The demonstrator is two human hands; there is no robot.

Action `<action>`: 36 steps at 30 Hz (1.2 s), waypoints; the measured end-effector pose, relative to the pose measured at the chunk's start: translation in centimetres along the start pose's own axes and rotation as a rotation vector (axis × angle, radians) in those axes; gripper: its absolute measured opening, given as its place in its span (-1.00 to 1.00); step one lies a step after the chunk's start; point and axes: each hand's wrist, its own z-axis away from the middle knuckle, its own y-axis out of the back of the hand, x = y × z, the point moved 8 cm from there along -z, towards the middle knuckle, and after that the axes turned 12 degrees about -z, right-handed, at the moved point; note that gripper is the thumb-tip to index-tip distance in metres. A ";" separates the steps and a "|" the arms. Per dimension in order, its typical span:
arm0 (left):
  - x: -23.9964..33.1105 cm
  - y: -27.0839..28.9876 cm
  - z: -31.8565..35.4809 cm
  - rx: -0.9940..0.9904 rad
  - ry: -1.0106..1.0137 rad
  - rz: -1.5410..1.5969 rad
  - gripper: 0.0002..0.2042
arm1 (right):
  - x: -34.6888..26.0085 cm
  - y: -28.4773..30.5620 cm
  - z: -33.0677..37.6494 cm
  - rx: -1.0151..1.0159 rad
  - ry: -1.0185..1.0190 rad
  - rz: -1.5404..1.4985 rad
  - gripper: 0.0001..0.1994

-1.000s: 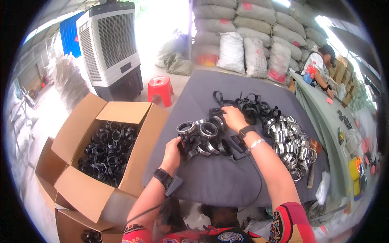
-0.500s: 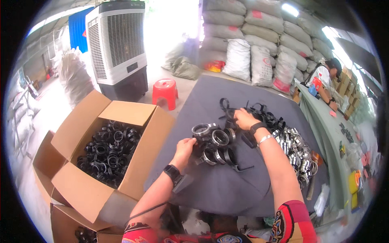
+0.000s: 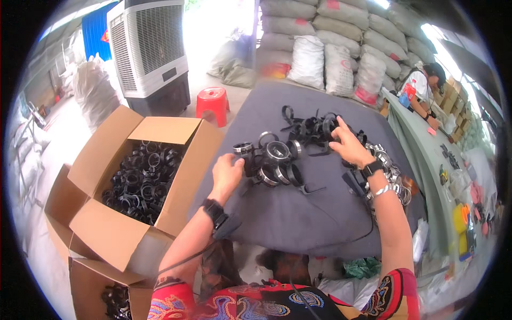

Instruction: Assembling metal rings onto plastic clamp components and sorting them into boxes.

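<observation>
1. Pale woven sacks (image 3: 341, 34) stacked across the top of the frame stand beyond a table covered in dark grey cloth (image 3: 298, 224)
2. Near mid-frame, on that cloth, lies a loose cluster of round black-and-silver rings (image 3: 273, 161); tangled black plastic-looking clamps (image 3: 314, 128) lie just beyond, toward upper centre, and shiny silver metal rings (image 3: 392, 176) lie to the right, partly hidden by the right forearm (image 3: 392, 224)
3. By their look, the black-and-silver rings should be light and stiff, with slippery smooth rims; pinching the band wall would suit them, and protruding tails could snag
4. Left hand (image 3: 226, 173): low at the cluster's left edge, fingers partly curled, thumb and fingertips at the leftmost ring; I cannot tell whether it is gripped
5. Right hand (image 3: 353, 146): beside the black clamps, index finger extended, thumb spread from it; any hold is unclear
</observation>
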 end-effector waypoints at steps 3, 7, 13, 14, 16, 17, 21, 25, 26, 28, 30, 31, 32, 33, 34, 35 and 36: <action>9.0 7.9 4.3 -0.053 -0.264 0.545 -0.83 | -1.7 -0.1 4.4 -0.018 -0.043 -0.263 -0.78; 21.9 22.7 14.2 -0.135 -1.049 0.504 -0.87 | -6.0 -3.9 9.2 -0.262 0.022 -0.410 -0.77; 21.6 23.9 18.3 -0.558 -0.921 0.625 -0.75 | -6.9 -10.1 13.7 -0.371 -0.118 -0.511 -0.77; 20.8 23.4 18.3 -0.644 -0.797 0.639 -0.69 | -6.5 -10.7 14.1 -0.371 -0.172 -0.507 -0.77; 18.8 24.6 19.4 -0.748 -0.521 0.624 -0.57 | -6.5 -11.2 14.8 -0.380 -0.139 -0.521 -0.80; 18.1 24.4 19.8 -0.807 -0.394 0.639 -0.50 | -5.7 -10.8 15.3 -0.334 -0.151 -0.510 -0.82; 17.9 21.3 21.1 -1.131 -0.049 0.732 -0.25 | -6.6 -12.4 15.2 -0.263 -0.126 -0.510 -0.77; 18.4 21.0 18.5 -0.809 -0.406 0.655 -0.47 | -7.1 -14.9 15.2 -0.360 -0.351 -0.762 -0.73; 18.9 22.3 17.6 -0.298 -0.874 0.601 -0.80 | -5.9 -14.9 16.4 -0.341 -0.528 -0.936 -0.73; 15.2 12.2 15.0 -0.273 -0.560 0.333 -0.73 | -4.1 -14.1 17.7 -0.266 -0.562 -0.959 -0.72; 12.0 7.1 16.6 -0.255 -0.594 0.125 -0.72 | -4.8 -14.8 18.0 -0.288 -0.577 -1.006 -0.72; 11.0 4.9 17.4 -0.316 -0.594 0.088 -0.73 | -5.0 -15.1 18.2 -0.274 -0.573 -1.023 -0.73; 10.2 2.6 18.0 -0.546 -0.468 0.146 -0.74 | -5.0 -15.1 18.4 -0.256 -0.582 -0.986 -0.74; 9.3 0.5 19.2 -0.771 -0.330 0.199 -0.72 | -5.1 -15.0 18.7 -0.245 -0.590 -0.950 -0.75; 9.5 -0.2 19.8 -0.810 -0.279 0.537 -0.67 | -5.2 -14.9 19.0 -0.239 -0.590 -0.949 -0.75; 9.1 -0.5 20.2 -0.813 -0.284 0.539 -0.67 | -5.1 -14.5 19.3 -0.206 -0.575 -0.924 -0.74; 8.0 -1.2 20.1 -0.824 -0.142 0.603 -0.67 | -4.7 -13.9 19.5 -0.170 -0.559 -0.899 -0.72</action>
